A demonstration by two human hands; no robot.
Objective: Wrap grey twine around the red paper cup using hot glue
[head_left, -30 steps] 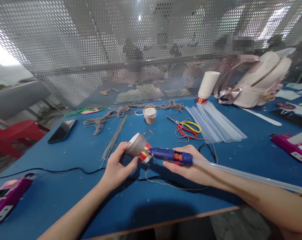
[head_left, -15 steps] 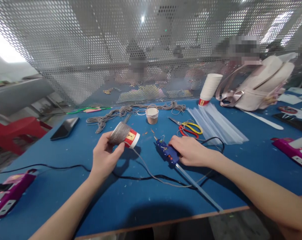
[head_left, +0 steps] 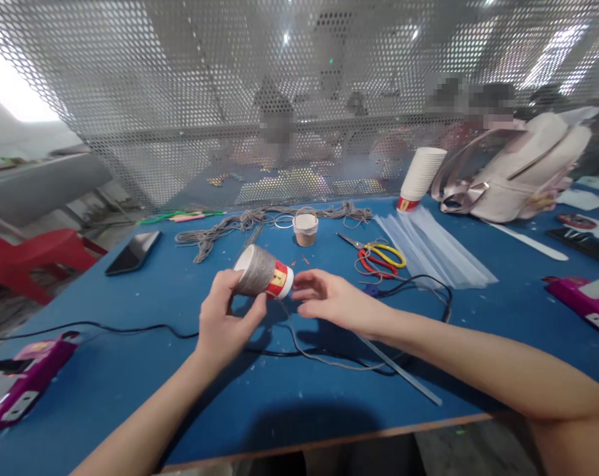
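Note:
A red and white paper cup (head_left: 280, 279), its upper part wound with grey cord (head_left: 258, 271), lies tilted in my left hand (head_left: 227, 317), with the thumb and fingers around it. From the cup a loose grey strand (head_left: 299, 344) trails down over the table. Close to the cup's base is my right hand (head_left: 329, 297), its fingers apart and holding nothing. Mostly hidden behind the right hand and forearm lies a blue glue gun (head_left: 371, 289); its clear glue stick (head_left: 408, 377) sticks out below.
Scissors (head_left: 379, 254), clear glue sticks (head_left: 433, 251) and stacked paper cups (head_left: 421, 178) lie or stand right of a small wrapped cup (head_left: 306, 231). Grey cord bundles (head_left: 205, 238) run along the back. A phone (head_left: 133, 252), power strips (head_left: 26, 383) and a backpack (head_left: 522, 172) flank them.
My right hand has let go of the glue gun and moved left to the cup. My left hand has brought the cup slightly rightward.

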